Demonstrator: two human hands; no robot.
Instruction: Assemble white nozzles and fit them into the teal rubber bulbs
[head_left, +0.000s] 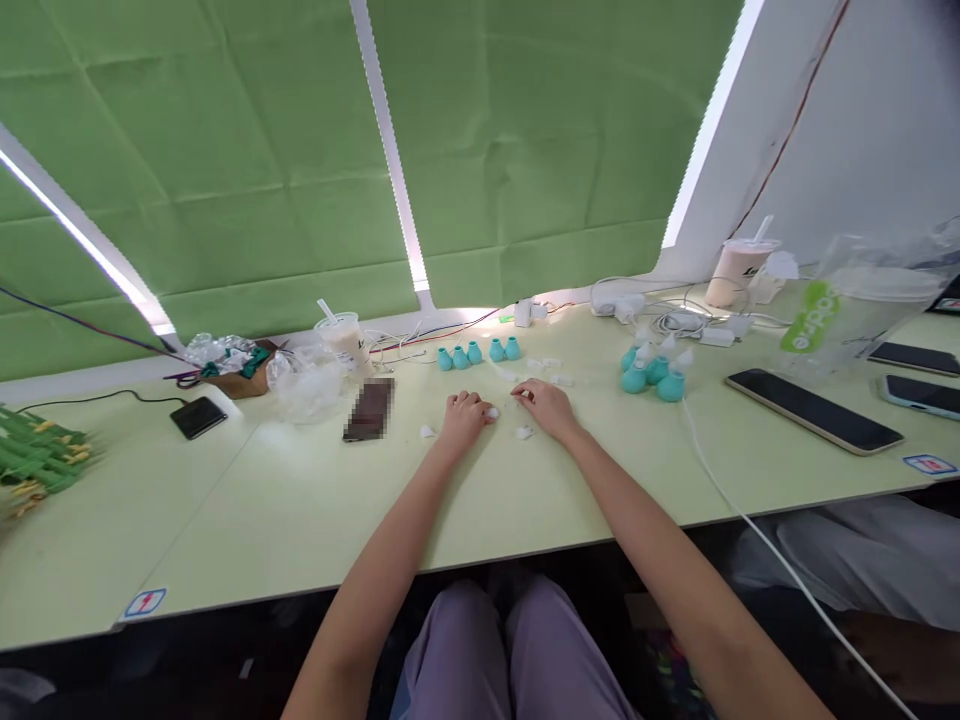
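My left hand (462,424) rests on the table with its fingers curled over a small white piece (492,413), which shows at the thumb side. Just to the right, my right hand (547,406) has thumb and forefinger pinched together; whatever is between them is too small to make out. A white scrap (524,432) lies below the right fingers, and another white scrap (427,432) left of my left hand. Beyond the hands stand several open-necked teal bulbs (460,356) in a row. Right of them, more teal bulbs (654,372) with white tips are grouped together.
A phone (814,410) lies at the right beside a bagged cup (862,310). White cables (679,320) tangle at the back. A lidded drink cup (343,342), a crumpled plastic bag (306,384) and a dark blurred rectangle (370,410) lie to the left.
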